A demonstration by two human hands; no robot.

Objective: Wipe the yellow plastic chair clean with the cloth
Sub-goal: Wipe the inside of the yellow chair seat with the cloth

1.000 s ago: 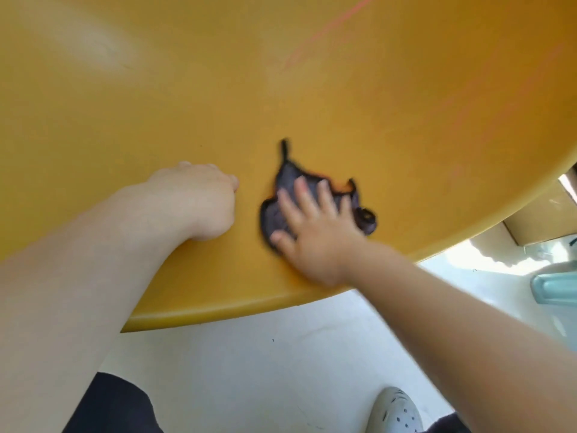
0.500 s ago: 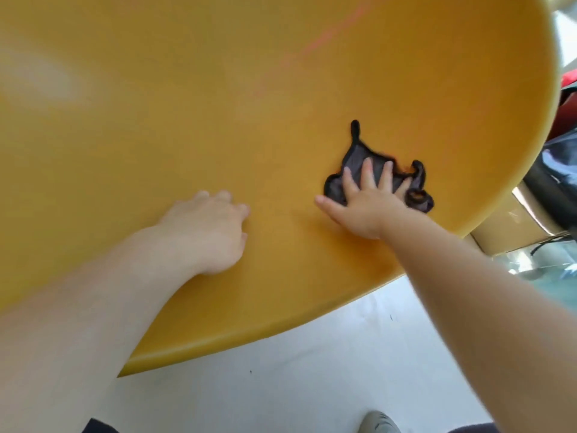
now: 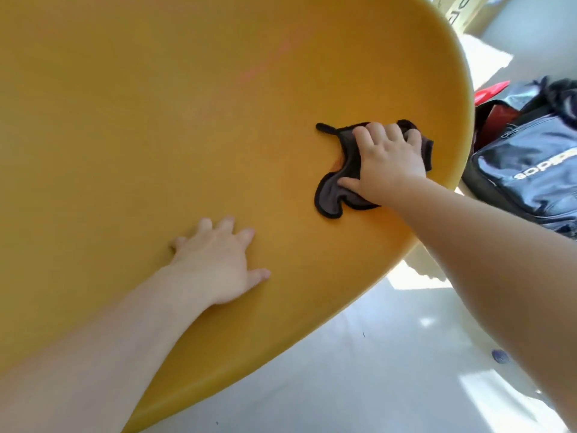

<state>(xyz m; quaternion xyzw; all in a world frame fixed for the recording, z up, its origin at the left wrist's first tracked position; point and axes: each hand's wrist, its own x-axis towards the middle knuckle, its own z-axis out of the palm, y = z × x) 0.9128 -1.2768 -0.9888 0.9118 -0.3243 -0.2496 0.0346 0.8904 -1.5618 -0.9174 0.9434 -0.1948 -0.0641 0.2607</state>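
Note:
The yellow plastic chair [image 3: 156,120] fills most of the head view, its smooth curved surface sloping down toward me. A small dark grey cloth [image 3: 332,195] with black edging lies against it near the right rim. My right hand [image 3: 388,160] presses flat on the cloth, fingers curled over its upper part, so much of the cloth is hidden under the palm. My left hand [image 3: 218,264] rests flat on the bare chair surface lower down and to the left, fingers spread, holding nothing.
A dark blue sports bag [image 3: 530,170] with white lettering sits just right of the chair rim, with something red [image 3: 490,92] behind it. White floor [image 3: 374,370] shows below the chair's edge. A cardboard box [image 3: 462,10] is at the top right.
My right hand has slid the cloth to the right and upward across the chair, close to the right rim. My left hand opened from a loose fist and now lies spread flat.

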